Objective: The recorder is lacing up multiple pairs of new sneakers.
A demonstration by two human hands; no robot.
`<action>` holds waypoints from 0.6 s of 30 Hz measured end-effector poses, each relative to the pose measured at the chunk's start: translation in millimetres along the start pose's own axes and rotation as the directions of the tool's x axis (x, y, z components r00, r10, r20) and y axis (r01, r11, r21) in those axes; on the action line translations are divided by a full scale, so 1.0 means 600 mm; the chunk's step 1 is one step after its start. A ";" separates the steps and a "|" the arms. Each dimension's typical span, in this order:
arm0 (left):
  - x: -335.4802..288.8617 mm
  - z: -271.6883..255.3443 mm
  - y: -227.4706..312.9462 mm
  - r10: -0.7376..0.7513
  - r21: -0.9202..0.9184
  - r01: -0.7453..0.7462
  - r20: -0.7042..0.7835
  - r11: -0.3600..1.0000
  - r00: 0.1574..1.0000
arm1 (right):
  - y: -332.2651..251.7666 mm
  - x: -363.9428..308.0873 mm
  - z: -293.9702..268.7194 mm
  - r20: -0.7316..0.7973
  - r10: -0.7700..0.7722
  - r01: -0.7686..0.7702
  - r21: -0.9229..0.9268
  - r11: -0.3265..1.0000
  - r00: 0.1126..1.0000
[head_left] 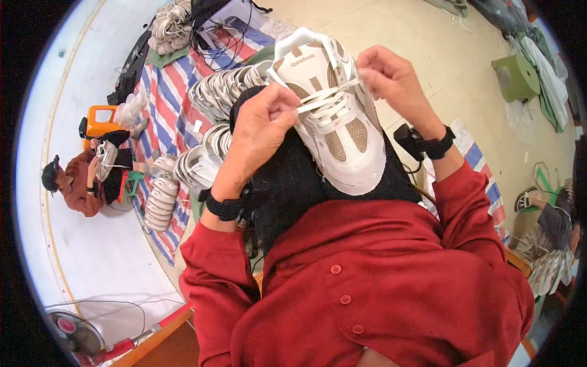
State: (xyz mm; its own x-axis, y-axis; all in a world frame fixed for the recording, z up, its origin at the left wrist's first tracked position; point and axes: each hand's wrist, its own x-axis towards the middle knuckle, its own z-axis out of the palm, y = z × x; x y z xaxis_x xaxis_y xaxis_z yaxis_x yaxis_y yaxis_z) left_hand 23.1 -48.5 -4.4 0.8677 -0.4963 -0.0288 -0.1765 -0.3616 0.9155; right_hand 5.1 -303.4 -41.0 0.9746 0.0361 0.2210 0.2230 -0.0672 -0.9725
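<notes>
A white and tan sneaker point(342, 131) rests on my lap, toe toward me, on black trousers. My left hand point(260, 125) pinches a white lace point(318, 101) at the shoe's left side. My right hand point(391, 76) grips the other lace end near the tongue on the right. Both wrists wear black bands.
Rows of matching sneakers point(214, 92) lie on a striped red, white and blue mat point(171, 92) to my left. A seated person point(85, 177) handles shoes further left. A green stool point(516, 76) stands at upper right, a fan point(76, 333) at lower left.
</notes>
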 end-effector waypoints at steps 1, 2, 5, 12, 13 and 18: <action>-0.001 -0.007 0.000 0.007 0.050 -0.006 -0.002 0.999 1.000 | 0.001 0.000 -0.010 -0.001 0.000 0.000 0.003 1.000 1.000; -0.003 -0.014 0.000 0.008 0.088 -0.009 0.016 0.996 1.000 | 0.005 0.002 -0.024 -0.041 0.035 -0.032 0.064 0.997 0.999; -0.010 -0.016 0.000 0.088 0.168 -0.092 0.032 0.982 0.996 | 0.023 0.003 -0.073 -0.124 0.078 -0.061 0.134 0.989 0.989; -0.044 -0.007 0.019 0.026 0.195 -0.036 0.055 0.980 0.998 | 0.031 -0.024 -0.208 -0.272 0.131 -0.021 0.371 0.929 0.953; -0.048 -0.008 0.014 0.025 0.194 -0.035 0.050 0.980 0.998 | 0.021 -0.027 -0.223 -0.315 0.153 -0.015 0.399 0.917 0.937; -0.042 0.001 0.024 -0.030 0.134 0.019 0.078 0.991 0.996 | -0.013 -0.049 -0.335 -0.412 0.119 0.084 0.442 0.893 0.903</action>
State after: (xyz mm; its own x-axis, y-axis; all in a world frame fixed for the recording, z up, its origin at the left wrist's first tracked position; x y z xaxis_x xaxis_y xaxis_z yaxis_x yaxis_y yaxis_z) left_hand -1.7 -41.5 9.1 0.8335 -0.5455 -0.0876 -0.2202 -0.4735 0.8529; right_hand -21.4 -504.6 -25.2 0.9152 -0.3866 0.1138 0.2717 0.3833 -0.8827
